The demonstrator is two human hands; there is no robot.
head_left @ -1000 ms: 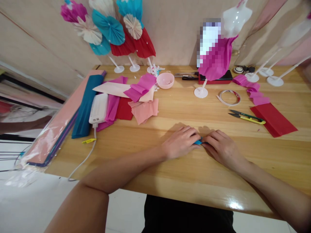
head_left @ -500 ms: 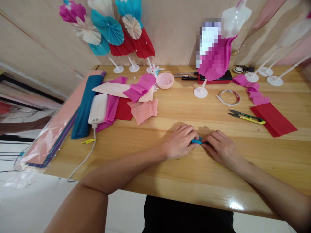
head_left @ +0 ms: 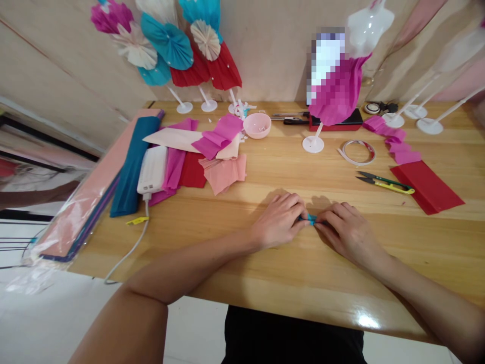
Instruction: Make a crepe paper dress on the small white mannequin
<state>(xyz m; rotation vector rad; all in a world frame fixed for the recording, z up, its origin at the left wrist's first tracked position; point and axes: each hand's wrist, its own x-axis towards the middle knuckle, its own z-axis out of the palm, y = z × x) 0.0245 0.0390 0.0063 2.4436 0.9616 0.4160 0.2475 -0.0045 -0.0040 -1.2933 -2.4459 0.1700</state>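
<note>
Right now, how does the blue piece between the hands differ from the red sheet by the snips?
Left hand and right hand grip the blue piece; the red sheet lies unheld on the tabletop. The blue piece shows just a sliver; the red sheet spreads broad, creased.

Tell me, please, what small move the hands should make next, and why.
Perhaps pinch the blue piece at its exposed middle: the left hand and right hand hold it from either side, leaving a short stretch uncovered between them.
</note>
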